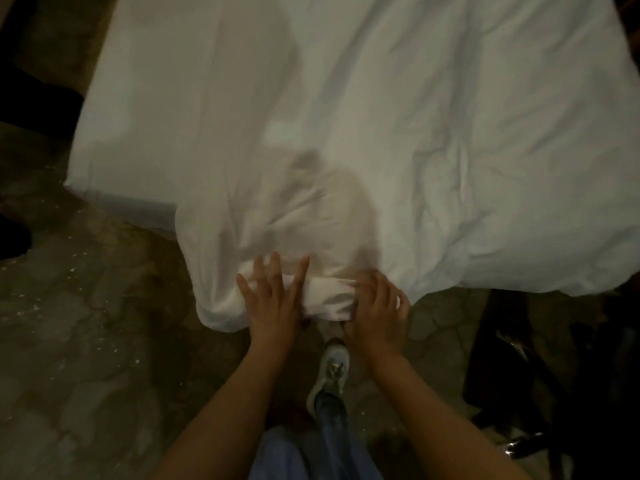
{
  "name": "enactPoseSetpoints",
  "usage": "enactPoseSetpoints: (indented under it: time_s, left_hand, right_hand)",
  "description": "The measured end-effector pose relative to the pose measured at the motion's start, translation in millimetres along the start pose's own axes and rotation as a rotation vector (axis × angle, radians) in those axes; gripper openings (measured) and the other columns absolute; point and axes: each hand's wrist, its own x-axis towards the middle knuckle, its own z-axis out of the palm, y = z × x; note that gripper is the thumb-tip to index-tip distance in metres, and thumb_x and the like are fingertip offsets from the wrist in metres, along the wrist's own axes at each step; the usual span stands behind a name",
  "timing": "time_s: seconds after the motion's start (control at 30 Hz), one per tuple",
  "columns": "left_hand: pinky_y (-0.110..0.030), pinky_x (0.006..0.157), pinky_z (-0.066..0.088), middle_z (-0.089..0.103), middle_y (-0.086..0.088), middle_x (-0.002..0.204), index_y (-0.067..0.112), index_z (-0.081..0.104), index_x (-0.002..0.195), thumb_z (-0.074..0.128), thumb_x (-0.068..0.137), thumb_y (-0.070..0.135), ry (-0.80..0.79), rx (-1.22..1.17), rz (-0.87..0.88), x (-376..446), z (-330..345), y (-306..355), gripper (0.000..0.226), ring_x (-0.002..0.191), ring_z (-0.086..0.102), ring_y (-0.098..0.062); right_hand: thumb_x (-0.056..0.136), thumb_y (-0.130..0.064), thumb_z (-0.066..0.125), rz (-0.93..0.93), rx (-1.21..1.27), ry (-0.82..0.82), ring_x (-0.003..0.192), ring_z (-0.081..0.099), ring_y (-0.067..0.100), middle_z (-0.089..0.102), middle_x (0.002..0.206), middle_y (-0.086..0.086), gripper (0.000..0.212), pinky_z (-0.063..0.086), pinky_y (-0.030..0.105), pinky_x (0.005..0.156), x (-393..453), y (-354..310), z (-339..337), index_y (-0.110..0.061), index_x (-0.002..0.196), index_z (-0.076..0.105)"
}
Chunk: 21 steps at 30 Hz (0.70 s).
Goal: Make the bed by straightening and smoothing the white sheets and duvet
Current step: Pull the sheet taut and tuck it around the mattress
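A white duvet (433,161) lies rumpled over the right and middle of the bed and hangs off the near edge. The flat white sheet (180,98) shows bare on the left part of the mattress. A bunched corner of the duvet (329,296) sits at the bed's near edge between my hands. My left hand (273,299) lies on this bunch with fingers straight and spread. My right hand (374,306) has its fingers curled around the right side of the bunch. The picture is dim and blurred.
A patterned dark carpet (86,323) covers the floor to the left and front. My foot in a light shoe (330,372) stands just under the bed's edge. Dark furniture (554,375) stands at the right, a dark shape (31,98) at the left edge.
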Motion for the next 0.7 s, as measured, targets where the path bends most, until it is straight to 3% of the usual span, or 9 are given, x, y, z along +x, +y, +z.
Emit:
enactPoseSetpoints:
  time_s: [0.1, 0.13, 0.17, 0.23, 0.27, 0.4, 0.6, 0.63, 0.7]
  left_hand:
    - [-0.071, 0.101, 0.014, 0.004, -0.019, 0.155, 0.030, -0.010, 0.144, 0.078, 0.062, 0.048, -0.024, -0.010, 0.019, 17.5, 16.8, 28.2, 0.121, 0.138, 0.020, -0.045]
    - [-0.072, 0.100, 0.015, 0.009, -0.021, 0.155, 0.030, -0.006, 0.146, 0.073, 0.070, 0.042, 0.016, -0.012, 0.023, 26.2, 17.4, 33.2, 0.110, 0.137, 0.023, -0.046]
    - [-0.075, 0.093, 0.023, 0.027, -0.026, 0.149, 0.028, 0.014, 0.147, 0.068, 0.073, 0.034, 0.071, -0.030, 0.031, 37.7, 17.6, 34.2, 0.092, 0.130, 0.034, -0.049]
    - [-0.078, 0.074, 0.033, 0.052, -0.037, 0.123, 0.018, 0.053, 0.129, 0.063, 0.068, 0.023, 0.174, -0.037, 0.084, 61.5, 14.6, 23.7, 0.062, 0.105, 0.051, -0.060]
    - [-0.078, 0.069, 0.034, 0.055, -0.040, 0.116, 0.012, 0.060, 0.120, 0.063, 0.066, 0.018, 0.229, -0.028, 0.117, 73.6, 12.5, 15.0, 0.055, 0.097, 0.053, -0.063]
    - [-0.069, 0.077, 0.040, 0.056, -0.036, 0.117, 0.017, 0.042, 0.130, 0.059, 0.063, 0.016, 0.287, 0.072, 0.135, 101.7, 4.0, -11.6, 0.070, 0.098, 0.057, -0.055]
    - [-0.069, 0.085, 0.041, 0.052, -0.037, 0.122, 0.008, 0.053, 0.132, 0.069, 0.060, 0.011, 0.238, 0.067, 0.033, 79.1, 9.9, -8.3, 0.073, 0.105, 0.053, -0.055]
    - [-0.069, 0.087, 0.039, 0.051, -0.037, 0.124, 0.009, 0.051, 0.134, 0.075, 0.060, 0.012, 0.228, 0.057, 0.009, 75.2, 14.3, -7.1, 0.078, 0.109, 0.051, -0.055]
    - [-0.070, 0.090, 0.037, 0.048, -0.035, 0.128, 0.014, 0.047, 0.136, 0.084, 0.055, 0.020, 0.208, 0.050, -0.004, 68.2, 23.5, -7.2, 0.089, 0.116, 0.047, -0.054]
  right_hand:
    - [0.071, -0.025, 0.058, -0.070, -0.038, 0.108, 0.088, 0.066, 0.032, 0.067, 0.102, 0.018, 0.038, 0.049, 0.052, 0.083, 12.6, 26.7, 10.9, -0.006, 0.101, 0.070]
    - [0.067, -0.020, 0.068, -0.093, -0.042, 0.147, 0.087, 0.066, 0.032, 0.067, 0.101, 0.017, 0.036, 0.048, 0.052, 0.084, 18.8, 32.9, 13.2, -0.007, 0.101, 0.070]
    - [0.062, -0.018, 0.076, -0.105, -0.050, 0.172, 0.085, 0.066, 0.031, 0.067, 0.099, 0.016, 0.039, 0.048, 0.051, 0.084, 24.5, 37.8, 15.5, -0.008, 0.100, 0.070]
    - [0.054, -0.022, 0.083, -0.099, -0.058, 0.176, 0.085, 0.065, 0.031, 0.067, 0.098, 0.014, 0.052, 0.048, 0.052, 0.084, 32.4, 41.7, 18.2, -0.009, 0.102, 0.070]
    - [0.051, -0.025, 0.085, -0.090, -0.045, 0.147, 0.089, 0.062, 0.032, 0.066, 0.100, 0.014, 0.061, 0.048, 0.054, 0.084, 34.2, 39.8, 19.6, -0.009, 0.106, 0.068]
    - [0.055, -0.037, 0.085, 0.026, -0.061, -0.071, 0.106, 0.054, 0.037, 0.062, 0.118, 0.015, 0.084, 0.045, 0.060, 0.087, 36.0, 21.6, 27.7, -0.014, 0.129, 0.055]
    - [0.047, -0.037, 0.087, 0.134, -0.112, -0.195, 0.106, 0.059, 0.045, 0.058, 0.123, 0.023, 0.095, 0.045, 0.064, 0.083, 52.7, 5.0, 36.2, -0.011, 0.131, 0.053]
    - [0.053, -0.038, 0.083, 0.133, -0.137, -0.212, 0.112, 0.055, 0.044, 0.054, 0.128, 0.023, 0.099, 0.044, 0.063, 0.088, 59.4, 5.1, 39.0, -0.014, 0.139, 0.042]
    - [0.074, -0.041, 0.067, 0.096, -0.143, -0.255, 0.132, 0.033, 0.042, 0.025, 0.147, 0.024, 0.109, 0.027, 0.064, 0.103, 70.5, 8.5, 56.4, -0.020, 0.147, -0.011]
